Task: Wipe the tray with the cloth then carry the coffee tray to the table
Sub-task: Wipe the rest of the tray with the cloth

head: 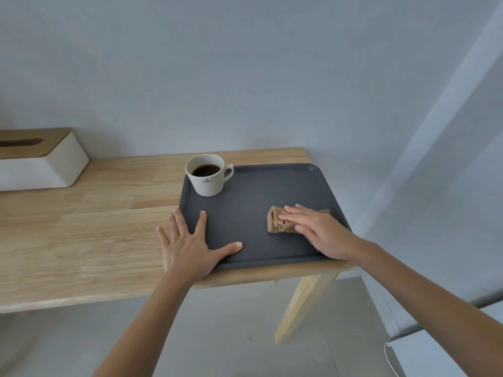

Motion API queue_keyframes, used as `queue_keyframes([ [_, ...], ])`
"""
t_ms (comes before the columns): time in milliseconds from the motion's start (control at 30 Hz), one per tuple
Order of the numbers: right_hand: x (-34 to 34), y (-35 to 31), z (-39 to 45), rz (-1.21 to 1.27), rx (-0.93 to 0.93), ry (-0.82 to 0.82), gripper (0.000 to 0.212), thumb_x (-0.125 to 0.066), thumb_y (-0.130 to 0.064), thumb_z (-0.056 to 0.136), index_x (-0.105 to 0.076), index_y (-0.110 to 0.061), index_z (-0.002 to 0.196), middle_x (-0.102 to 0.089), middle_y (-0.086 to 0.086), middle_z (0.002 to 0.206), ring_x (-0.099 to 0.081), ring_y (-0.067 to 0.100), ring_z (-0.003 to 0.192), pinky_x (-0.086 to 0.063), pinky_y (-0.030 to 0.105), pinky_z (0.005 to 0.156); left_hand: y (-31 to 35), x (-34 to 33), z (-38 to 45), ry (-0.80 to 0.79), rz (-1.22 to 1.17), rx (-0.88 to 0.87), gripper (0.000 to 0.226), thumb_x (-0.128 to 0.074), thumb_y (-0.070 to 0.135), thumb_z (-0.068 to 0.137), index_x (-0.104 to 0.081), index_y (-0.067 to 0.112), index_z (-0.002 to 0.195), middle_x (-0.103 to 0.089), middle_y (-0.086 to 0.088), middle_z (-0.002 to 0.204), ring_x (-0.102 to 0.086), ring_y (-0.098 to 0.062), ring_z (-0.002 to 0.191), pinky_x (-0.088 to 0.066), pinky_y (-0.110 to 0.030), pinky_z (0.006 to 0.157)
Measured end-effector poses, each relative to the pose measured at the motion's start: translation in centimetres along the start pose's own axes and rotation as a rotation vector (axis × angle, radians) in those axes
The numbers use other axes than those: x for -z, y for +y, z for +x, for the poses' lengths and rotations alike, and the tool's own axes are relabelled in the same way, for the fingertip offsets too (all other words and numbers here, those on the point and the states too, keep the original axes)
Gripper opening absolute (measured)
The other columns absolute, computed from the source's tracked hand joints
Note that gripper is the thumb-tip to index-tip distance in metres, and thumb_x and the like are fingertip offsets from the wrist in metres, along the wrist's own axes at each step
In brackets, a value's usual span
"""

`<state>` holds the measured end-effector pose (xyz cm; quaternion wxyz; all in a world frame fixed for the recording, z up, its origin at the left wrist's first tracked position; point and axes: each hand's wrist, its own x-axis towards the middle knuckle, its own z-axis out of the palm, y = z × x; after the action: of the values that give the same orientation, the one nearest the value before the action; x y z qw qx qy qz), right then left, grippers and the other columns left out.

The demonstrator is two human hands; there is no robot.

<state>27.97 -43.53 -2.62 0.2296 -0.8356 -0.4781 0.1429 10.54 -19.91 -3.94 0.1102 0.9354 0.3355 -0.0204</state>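
While the left hand (187,248) lies spread on the tray (245,213) corner, the right hand (318,232) presses flat on the cloth (276,221), lower right.

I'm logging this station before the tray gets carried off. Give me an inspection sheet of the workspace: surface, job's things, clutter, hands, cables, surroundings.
Surface: light wooden desk against the wall; no spills seen.
Job's things: dark grey tray at the desk's right end; white cup of black coffee upright in its far left corner; folded brown cloth lying on the tray's right half.
Clutter: white tissue box with a wooden lid at far left.
Hands: left hand spread flat over the tray's near left corner; right hand flat, pressing on the cloth.
Cables: white cable at lower right, by the floor.
Surroundings: plain pale wall, grey floor, white unit at lower right.
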Motion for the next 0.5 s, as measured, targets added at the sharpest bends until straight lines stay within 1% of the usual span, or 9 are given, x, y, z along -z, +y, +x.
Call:
queue_keyframes([
  [100,0.9,-1.0,0.1,-0.091,-0.04,-0.032,0.045,-0.052,-0.034,0.095,-0.045,-0.034,0.139,-0.035,-0.008,0.154,-0.02,0.013,0.147,-0.024,0.042,0.118,0.2,0.4,-0.2,-0.023,-0.034,-0.002,0.122,-0.025,0.098,0.05,-0.002,0.032,0.15,0.017,-0.019,0.158,0.022,-0.031,0.145,0.01,-0.06,0.113],
  [167,1.0,-1.7,0.4,-0.178,-0.032,-0.009,0.047,-0.063,-0.039,0.087,-0.052,-0.03,0.132,-0.042,-0.006,0.15,-0.024,0.015,0.146,-0.026,0.039,0.115,0.9,0.8,-0.3,0.025,-0.041,-0.068,0.111,-0.038,0.089,0.063,-0.005,0.03,0.151,0.018,-0.017,0.158,0.023,-0.031,0.145,0.008,-0.062,0.113],
  [233,1.1,-2.2,0.7,-0.133,-0.004,0.075,0.028,-0.065,-0.03,0.087,-0.064,-0.023,0.114,-0.054,-0.001,0.141,-0.035,0.018,0.141,-0.031,0.035,0.111,2.5,1.0,-0.3,0.057,-0.047,-0.194,0.1,-0.048,0.076,0.073,-0.008,0.028,0.151,0.016,-0.011,0.16,0.02,-0.029,0.146,0.009,-0.063,0.112],
  [267,1.4,-2.4,0.8,-0.08,0.004,0.124,0.018,-0.065,-0.026,0.087,-0.066,-0.022,0.105,-0.059,0.001,0.135,-0.044,0.018,0.135,-0.035,0.035,0.108,3.6,1.0,-0.1,0.031,-0.083,-0.243,0.096,-0.051,0.072,0.075,-0.011,0.028,0.15,0.01,-0.007,0.161,0.016,-0.026,0.148,0.01,-0.062,0.112],
  [333,2.5,-2.8,0.6,0.033,-0.013,0.195,0.008,-0.062,-0.024,0.089,-0.063,-0.02,0.096,-0.069,-0.002,0.117,-0.06,0.011,0.113,-0.046,0.031,0.094,6.1,0.7,0.3,-0.063,-0.225,-0.292,0.089,-0.052,0.068,0.078,-0.018,0.027,0.149,-0.01,-0.002,0.161,0.002,-0.022,0.149,0.012,-0.061,0.112],
  [367,3.4,-3.0,0.5,0.075,-0.021,0.225,0.007,-0.061,-0.024,0.09,-0.061,-0.019,0.095,-0.071,-0.008,0.1,-0.063,0.004,0.093,-0.048,0.028,0.082,7.3,0.5,0.7,-0.097,-0.295,-0.304,0.085,-0.052,0.067,0.079,-0.022,0.026,0.148,-0.021,0.0,0.159,-0.006,-0.022,0.149,0.012,-0.061,0.112],
  [400,4.2,-3.2,0.3,0.098,-0.024,0.251,0.006,-0.06,-0.023,0.09,-0.059,-0.018,0.093,-0.067,-0.013,0.079,-0.059,0.0,0.073,-0.045,0.025,0.07,8.4,0.2,1.0,-0.106,-0.351,-0.31,0.081,-0.051,0.065,0.08,-0.027,0.026,0.146,-0.031,0.001,0.155,-0.013,-0.021,0.148,0.011,-0.062,0.111],
  [433,5.0,-3.3,0.2,0.118,-0.025,0.269,0.006,-0.059,-0.021,0.091,-0.056,-0.017,0.092,-0.061,-0.015,0.064,-0.052,0.001,0.059,-0.039,0.023,0.062,9.2,-0.1,1.3,-0.091,-0.409,-0.311,0.075,-0.052,0.063,0.081,-0.032,0.027,0.144,-0.04,0.002,0.15,-0.022,-0.021,0.145,0.01,-0.062,0.111],
  [500,6.4,-3.1,-0.1,0.203,-0.034,0.278,0.006,-0.059,-0.018,0.091,-0.054,-0.017,0.094,-0.057,-0.014,0.055,-0.042,0.003,0.049,-0.034,0.023,0.058,10.5,-0.4,2.0,-0.03,-0.547,-0.292,0.058,-0.056,0.057,0.082,-0.047,0.029,0.132,-0.06,0.005,0.129,-0.045,-0.018,0.131,0.006,-0.063,0.113],
])
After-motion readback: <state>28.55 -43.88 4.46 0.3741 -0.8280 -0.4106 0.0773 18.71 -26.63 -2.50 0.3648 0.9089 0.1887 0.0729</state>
